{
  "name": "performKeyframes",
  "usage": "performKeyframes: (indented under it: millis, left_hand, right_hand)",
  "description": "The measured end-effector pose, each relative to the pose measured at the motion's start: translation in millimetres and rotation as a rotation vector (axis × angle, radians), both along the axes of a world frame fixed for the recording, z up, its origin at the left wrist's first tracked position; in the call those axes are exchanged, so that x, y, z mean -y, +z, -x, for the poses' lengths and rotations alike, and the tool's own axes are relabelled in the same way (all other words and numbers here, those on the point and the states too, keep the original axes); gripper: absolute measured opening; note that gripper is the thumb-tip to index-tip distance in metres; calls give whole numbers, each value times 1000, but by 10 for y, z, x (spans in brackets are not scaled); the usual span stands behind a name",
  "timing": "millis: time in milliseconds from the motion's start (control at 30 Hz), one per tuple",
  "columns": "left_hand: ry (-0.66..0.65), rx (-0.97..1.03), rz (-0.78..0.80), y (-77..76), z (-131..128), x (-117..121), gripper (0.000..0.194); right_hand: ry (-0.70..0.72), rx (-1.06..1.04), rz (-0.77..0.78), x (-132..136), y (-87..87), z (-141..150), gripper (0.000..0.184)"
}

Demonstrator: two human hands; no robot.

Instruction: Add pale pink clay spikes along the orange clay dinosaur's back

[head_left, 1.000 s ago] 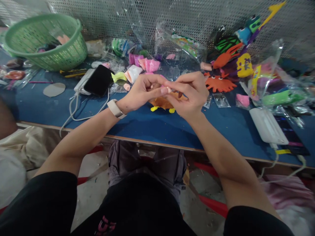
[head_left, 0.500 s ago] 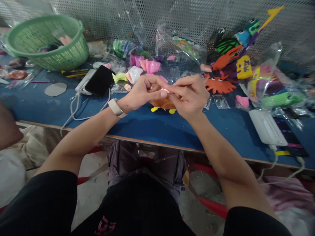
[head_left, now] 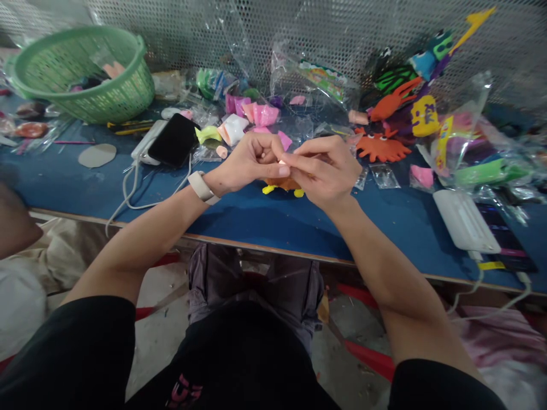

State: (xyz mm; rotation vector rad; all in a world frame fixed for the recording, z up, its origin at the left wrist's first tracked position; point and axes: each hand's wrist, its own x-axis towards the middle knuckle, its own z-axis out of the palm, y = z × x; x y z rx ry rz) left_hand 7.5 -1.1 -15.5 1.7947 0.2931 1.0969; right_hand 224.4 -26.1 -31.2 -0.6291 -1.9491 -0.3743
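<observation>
My left hand [head_left: 256, 159] and my right hand [head_left: 327, 171] meet above the table, fingertips pinched together. Between them shows a sliver of pale pink modelling clay [head_left: 282, 163], mostly covered by the fingers. Just below the hands sits an orange-brown clay figure [head_left: 280, 183] with yellow feet; its upper part is hidden behind them. An orange clay crab [head_left: 382, 146] lies right of my right hand. White and peach clay in clear wrap [head_left: 233, 130] lies behind my left hand.
A green basket [head_left: 89, 102] stands at the back left. A black phone [head_left: 174, 141] with a cabled power bank lies left, and a white power bank [head_left: 465, 222] beside another phone lies right. Clay figures and plastic packets line the perforated metal panel [head_left: 179, 34]. Part of another person shows at left.
The fingers of both hands have shifted slightly and closed nearer together, covering more of the pale pink clay. The right hand is a little lower. Objects on the table stay put.
</observation>
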Motion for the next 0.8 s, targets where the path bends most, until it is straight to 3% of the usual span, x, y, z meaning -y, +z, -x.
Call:
performKeyframes:
  millis: [167,333,500,633,800]
  left_hand:
    - [20,-16,-13,3,3,2,55]
    - [-4,-36,8,12,16,26,53]
    - [50,-42,-78,8,22,4,57]
    - [72,-26,-111,1,17,6,59]
    - [122,83,-84,25,20,31,51]
  right_hand:
    - [-35,16,95,-11,-13,-32,32]
    - [-34,5,70,0,-11,-15,34]
    - [-66,17,42,-2,-18,14,39]
    - [7,-11,7,-16,-3,-5,35]
    - [-44,21,50,-4,3,-28,31]
